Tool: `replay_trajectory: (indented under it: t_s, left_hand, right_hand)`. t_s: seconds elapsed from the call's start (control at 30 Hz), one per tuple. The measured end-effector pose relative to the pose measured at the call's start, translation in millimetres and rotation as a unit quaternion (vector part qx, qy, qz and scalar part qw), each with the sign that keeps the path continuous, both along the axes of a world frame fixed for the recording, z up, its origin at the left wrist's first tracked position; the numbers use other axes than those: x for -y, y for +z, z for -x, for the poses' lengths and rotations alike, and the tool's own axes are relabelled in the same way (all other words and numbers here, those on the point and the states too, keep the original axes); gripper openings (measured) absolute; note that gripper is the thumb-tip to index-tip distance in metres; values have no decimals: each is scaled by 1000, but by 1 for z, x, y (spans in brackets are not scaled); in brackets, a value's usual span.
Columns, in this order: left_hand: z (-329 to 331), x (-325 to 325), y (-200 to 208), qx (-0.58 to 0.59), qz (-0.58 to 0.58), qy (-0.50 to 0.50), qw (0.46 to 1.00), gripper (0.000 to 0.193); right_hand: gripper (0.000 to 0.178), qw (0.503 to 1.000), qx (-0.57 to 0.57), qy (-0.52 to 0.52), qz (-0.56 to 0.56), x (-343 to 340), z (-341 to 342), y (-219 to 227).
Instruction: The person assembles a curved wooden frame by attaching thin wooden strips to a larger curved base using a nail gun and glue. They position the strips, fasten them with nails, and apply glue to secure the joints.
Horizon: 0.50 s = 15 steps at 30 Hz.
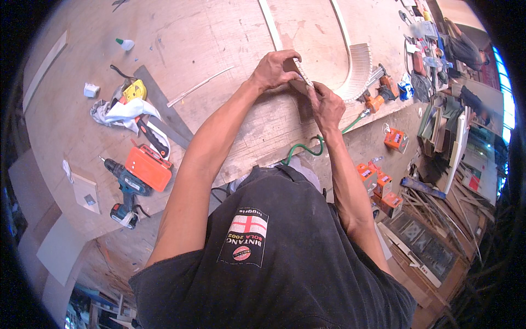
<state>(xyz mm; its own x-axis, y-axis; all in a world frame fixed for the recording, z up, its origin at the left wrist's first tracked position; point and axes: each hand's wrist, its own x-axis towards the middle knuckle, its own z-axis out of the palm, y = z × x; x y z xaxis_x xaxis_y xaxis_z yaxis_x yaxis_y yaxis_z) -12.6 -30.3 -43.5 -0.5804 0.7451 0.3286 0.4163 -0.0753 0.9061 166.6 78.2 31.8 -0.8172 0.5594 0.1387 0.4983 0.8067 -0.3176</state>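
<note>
A long pale wooden strip (269, 24) runs from the far edge toward me, and its near end curves with a row of close cuts along it. My left hand (273, 70) grips this curved part, thumb and fingers on either side. Pinched at the near tip of the same strip is my right hand (327, 107), its fingertips partly hiding the end. To the right, a second strip (342, 27) bends into a wide ribbed curve (359, 68) that rests on the wooden worktable (219, 33). A thin stick (200, 86) lies left of my left hand.
On the left are a teal cordless drill (129, 189), an orange case (149, 167), a white cloth (123, 112), a yellow tape measure (135, 90) and a glue bottle (126, 44). An orange power tool (381, 97) with a green hose (302, 147) sits right. Another person (466, 49) is far right.
</note>
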Motion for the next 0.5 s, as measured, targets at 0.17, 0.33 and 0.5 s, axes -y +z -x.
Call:
replay_trajectory:
  t_s: [0.17,0.33,0.5]
  left_hand:
    - [5,3,8,15,32,-32,999,43]
    - [8,0,8,42,42,-58,997,45]
    - [0,-4,7,149,43,-57,986,61]
  right_hand:
    - [24,1000,-9,6,12,-2,-2,1]
    - [25,1000,-16,18,-11,-8,-6,-7]
    - [32,999,-36,9,32,-7,-9,-8]
